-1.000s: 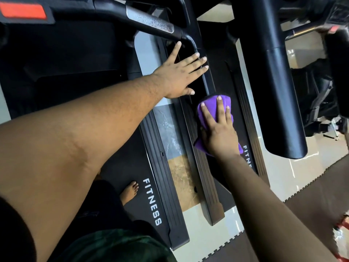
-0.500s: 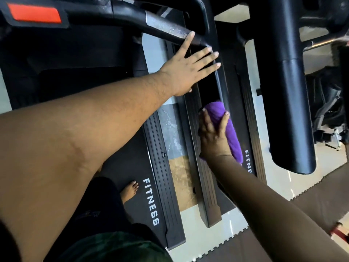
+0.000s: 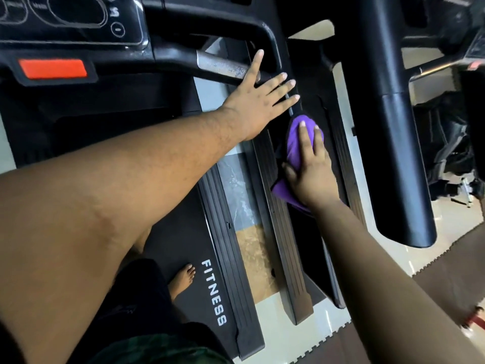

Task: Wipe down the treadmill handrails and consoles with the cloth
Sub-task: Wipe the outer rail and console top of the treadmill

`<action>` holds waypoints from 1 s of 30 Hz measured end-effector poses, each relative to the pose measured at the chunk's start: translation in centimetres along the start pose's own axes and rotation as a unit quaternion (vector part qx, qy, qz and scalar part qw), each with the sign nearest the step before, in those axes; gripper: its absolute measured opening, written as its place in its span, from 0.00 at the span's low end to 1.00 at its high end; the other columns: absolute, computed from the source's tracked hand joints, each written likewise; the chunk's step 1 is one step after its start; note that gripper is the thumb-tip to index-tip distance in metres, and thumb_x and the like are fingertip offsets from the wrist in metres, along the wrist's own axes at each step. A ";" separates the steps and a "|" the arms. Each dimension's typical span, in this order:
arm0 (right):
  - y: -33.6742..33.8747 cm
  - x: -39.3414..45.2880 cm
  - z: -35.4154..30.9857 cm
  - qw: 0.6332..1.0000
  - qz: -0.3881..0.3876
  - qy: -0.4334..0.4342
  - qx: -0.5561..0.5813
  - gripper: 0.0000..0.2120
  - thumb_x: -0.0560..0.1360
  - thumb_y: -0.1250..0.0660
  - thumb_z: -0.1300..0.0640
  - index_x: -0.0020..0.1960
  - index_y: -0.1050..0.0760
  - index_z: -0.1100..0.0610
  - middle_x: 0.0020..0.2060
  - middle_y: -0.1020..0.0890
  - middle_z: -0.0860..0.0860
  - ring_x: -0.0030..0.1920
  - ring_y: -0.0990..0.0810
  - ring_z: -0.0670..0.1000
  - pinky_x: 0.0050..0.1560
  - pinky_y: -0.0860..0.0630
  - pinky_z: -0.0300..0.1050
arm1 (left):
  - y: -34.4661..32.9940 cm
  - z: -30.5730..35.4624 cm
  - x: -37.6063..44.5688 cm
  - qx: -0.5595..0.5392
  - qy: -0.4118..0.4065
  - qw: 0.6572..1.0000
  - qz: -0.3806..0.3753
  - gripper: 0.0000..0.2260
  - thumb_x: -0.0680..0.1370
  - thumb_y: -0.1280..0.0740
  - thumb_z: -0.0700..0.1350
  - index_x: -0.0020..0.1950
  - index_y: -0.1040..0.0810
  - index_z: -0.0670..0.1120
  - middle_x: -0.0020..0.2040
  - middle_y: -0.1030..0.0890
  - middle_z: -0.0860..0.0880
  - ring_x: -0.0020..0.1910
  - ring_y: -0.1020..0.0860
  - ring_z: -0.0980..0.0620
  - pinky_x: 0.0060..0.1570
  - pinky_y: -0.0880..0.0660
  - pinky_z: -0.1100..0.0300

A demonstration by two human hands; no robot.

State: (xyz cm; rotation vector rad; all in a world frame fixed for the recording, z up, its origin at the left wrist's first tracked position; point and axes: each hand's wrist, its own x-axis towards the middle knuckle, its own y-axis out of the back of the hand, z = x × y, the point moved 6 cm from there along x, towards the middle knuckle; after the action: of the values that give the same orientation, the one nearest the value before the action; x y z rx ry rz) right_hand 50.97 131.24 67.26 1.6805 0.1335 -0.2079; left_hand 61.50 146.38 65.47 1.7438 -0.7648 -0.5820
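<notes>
Two treadmills stand side by side, their decks running from the upper middle of the frame toward the bottom. The near one fills the left half: its console sits in the upper left corner, with a red stop tab just below it, and the word FITNESS printed on the belt near the bottom centre. One bare foot rests on that belt beside the lettering. A strip of floor tile shows between the two decks. A thick black upright of the second machine crosses the right side of the frame and hides part of the floor behind it. Dark interlocking mat covers the lower right corner.

A handrail with one worn metal sensor patch curves from the console toward the centre. The left hand lies over its bend with all fingers straight and spread; whether the palm actually presses the rail cannot be told.

One purple cloth sits right of centre, on the dark sloping rail below that bend. The right hand lies flat on it, fingers extended and close together, thumb out to the left, pressing the cloth against the surface.
</notes>
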 end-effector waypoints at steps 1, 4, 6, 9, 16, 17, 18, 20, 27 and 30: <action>-0.2 -1.4 0.5 1.000 -0.001 -0.002 -0.015 0.45 0.77 0.31 0.46 0.83 0.57 0.39 0.84 0.52 0.51 0.80 0.43 0.62 0.67 0.27 0.66 | 0.1 0.1 0.0 0.000 -0.001 1.000 -0.002 0.40 0.81 0.37 0.49 0.84 0.60 0.49 0.84 0.55 0.43 0.83 0.53 0.44 0.70 0.54 0.21; -2.8 -7.2 2.4 0.981 -0.021 -0.005 -0.195 0.50 0.74 0.25 0.46 0.84 0.56 0.44 0.84 0.58 0.54 0.81 0.48 0.65 0.68 0.32 0.74 | 0.3 -0.8 0.1 0.011 -0.020 1.000 -0.012 0.42 0.80 0.34 0.46 0.83 0.60 0.49 0.84 0.55 0.43 0.83 0.52 0.44 0.70 0.54 0.21; -3.9 -8.0 2.5 0.949 -0.042 0.039 -0.311 0.48 0.74 0.25 0.48 0.84 0.50 0.49 0.83 0.63 0.55 0.81 0.54 0.67 0.70 0.45 0.82 | 0.6 -2.1 -0.1 0.017 -0.023 0.999 -0.023 0.42 0.80 0.33 0.47 0.84 0.59 0.48 0.84 0.54 0.42 0.83 0.51 0.44 0.70 0.53 0.21; -3.7 -4.1 -0.4 0.905 -0.076 0.117 -0.401 0.38 0.78 0.34 0.48 0.84 0.46 0.54 0.83 0.61 0.56 0.79 0.64 0.69 0.67 0.61 0.86 | 0.8 -3.5 -0.3 0.032 -0.024 0.999 -0.037 0.41 0.80 0.34 0.46 0.84 0.58 0.46 0.84 0.53 0.41 0.83 0.50 0.44 0.71 0.52 0.22; -7.2 4.2 -5.8 0.714 -0.182 0.123 -0.665 0.63 0.70 0.22 0.47 0.75 0.68 0.72 0.79 0.62 0.70 0.75 0.66 0.79 0.69 0.61 0.85 | 0.7 -3.4 -0.6 0.070 -0.037 0.996 -0.030 0.36 0.82 0.39 0.44 0.83 0.57 0.43 0.84 0.53 0.41 0.83 0.50 0.44 0.73 0.52 0.23; -7.2 4.6 -6.2 0.708 -0.171 0.134 -0.672 0.62 0.70 0.22 0.47 0.76 0.67 0.72 0.80 0.60 0.70 0.76 0.65 0.78 0.70 0.60 0.84 | 0.6 -3.7 -0.8 0.076 -0.037 0.996 -0.031 0.36 0.82 0.39 0.44 0.83 0.57 0.42 0.84 0.52 0.41 0.83 0.50 0.44 0.73 0.52 0.23; -7.0 4.6 -6.1 0.709 -0.150 0.163 -0.670 0.56 0.74 0.26 0.46 0.80 0.63 0.67 0.81 0.59 0.68 0.78 0.64 0.76 0.70 0.61 0.83 | 0.8 -3.8 -0.9 0.080 -0.038 0.996 -0.030 0.35 0.82 0.39 0.43 0.83 0.57 0.42 0.84 0.53 0.41 0.83 0.50 0.44 0.73 0.52 0.23; -5.5 2.8 -5.2 0.775 -0.123 0.201 -0.586 0.37 0.81 0.40 0.48 0.84 0.52 0.56 0.83 0.55 0.62 0.81 0.63 0.68 0.69 0.60 0.85 | 0.8 -4.1 -1.2 0.076 -0.041 0.996 -0.032 0.34 0.83 0.41 0.43 0.83 0.57 0.41 0.84 0.53 0.41 0.83 0.51 0.44 0.73 0.53 0.24; -1.3 -1.3 -0.8 0.967 -0.080 0.072 -0.230 0.49 0.70 0.25 0.44 0.83 0.49 0.41 0.83 0.60 0.47 0.82 0.58 0.63 0.67 0.34 0.79 | 0.6 -4.4 -1.3 0.059 -0.032 0.997 -0.043 0.37 0.82 0.38 0.43 0.83 0.58 0.42 0.84 0.54 0.41 0.83 0.51 0.43 0.72 0.52 0.23; 0.2 4.5 -2.3 0.996 -0.030 0.057 -0.059 0.48 0.74 0.28 0.46 0.82 0.57 0.35 0.83 0.61 0.47 0.83 0.55 0.62 0.66 0.28 0.72 | 0.7 -4.0 -0.8 0.054 -0.019 0.997 -0.049 0.38 0.81 0.37 0.48 0.83 0.57 0.41 0.84 0.53 0.42 0.83 0.51 0.43 0.73 0.51 0.24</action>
State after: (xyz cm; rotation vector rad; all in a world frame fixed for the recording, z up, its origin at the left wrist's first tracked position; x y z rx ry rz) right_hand 55.50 133.38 66.71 1.5710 0.2773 -0.1468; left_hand 63.68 149.35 67.26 1.8818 -0.7518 -0.6522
